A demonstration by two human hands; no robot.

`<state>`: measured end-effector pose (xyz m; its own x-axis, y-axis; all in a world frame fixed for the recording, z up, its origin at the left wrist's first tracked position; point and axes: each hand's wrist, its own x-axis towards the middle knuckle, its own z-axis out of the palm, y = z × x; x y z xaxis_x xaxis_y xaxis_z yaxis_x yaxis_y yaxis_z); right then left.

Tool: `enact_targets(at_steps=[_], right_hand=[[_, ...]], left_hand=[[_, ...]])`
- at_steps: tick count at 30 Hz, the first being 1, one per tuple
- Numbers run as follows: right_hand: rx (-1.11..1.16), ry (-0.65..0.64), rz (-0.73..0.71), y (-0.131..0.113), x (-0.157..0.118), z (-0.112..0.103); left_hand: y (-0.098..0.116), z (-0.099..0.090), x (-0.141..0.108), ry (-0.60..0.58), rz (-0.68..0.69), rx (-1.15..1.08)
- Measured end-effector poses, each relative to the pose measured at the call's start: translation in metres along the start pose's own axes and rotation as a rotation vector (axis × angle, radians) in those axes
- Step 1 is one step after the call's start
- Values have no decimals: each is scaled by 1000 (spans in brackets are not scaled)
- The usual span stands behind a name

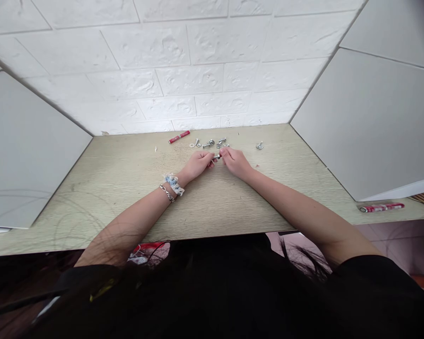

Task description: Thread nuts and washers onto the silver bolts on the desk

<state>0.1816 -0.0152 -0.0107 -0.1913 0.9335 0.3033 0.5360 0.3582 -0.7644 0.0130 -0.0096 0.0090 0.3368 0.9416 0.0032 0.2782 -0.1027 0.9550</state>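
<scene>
A small silver bolt [216, 157] is pinched in the fingers of my left hand [198, 165], its end pointing right. Close against that end, my right hand [235, 161] has thumb and fingers pressed together; what they hold, if anything, is hidden. Just behind my hands lie loose metal bolts, nuts and washers. Among them are an upright bolt [197, 141], a flat washer [191, 146], a bolt with a nut or washer on it [210, 143] and another bolt [222, 141]. Farther right rests a bolt with a washer [259, 146].
A red marker-like tube [179, 137] lies near the white brick-pattern wall [205, 84]. A similar red tube [382, 207] is at the right front edge. Grey panels [28, 155] flank the pale wooden tabletop [134, 169] on both sides. A small white scrap [156, 149] lies at left.
</scene>
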Motion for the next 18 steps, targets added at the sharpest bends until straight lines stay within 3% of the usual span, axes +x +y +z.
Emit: enact_targets(at_steps=[7,18], right_hand=[[13,-38,-104,0,-1,1],[56,-60,-101,3,3,3]], left_hand=[[4,-3,1,90,-60,-137],[0,-3,3,46,-38,-90]])
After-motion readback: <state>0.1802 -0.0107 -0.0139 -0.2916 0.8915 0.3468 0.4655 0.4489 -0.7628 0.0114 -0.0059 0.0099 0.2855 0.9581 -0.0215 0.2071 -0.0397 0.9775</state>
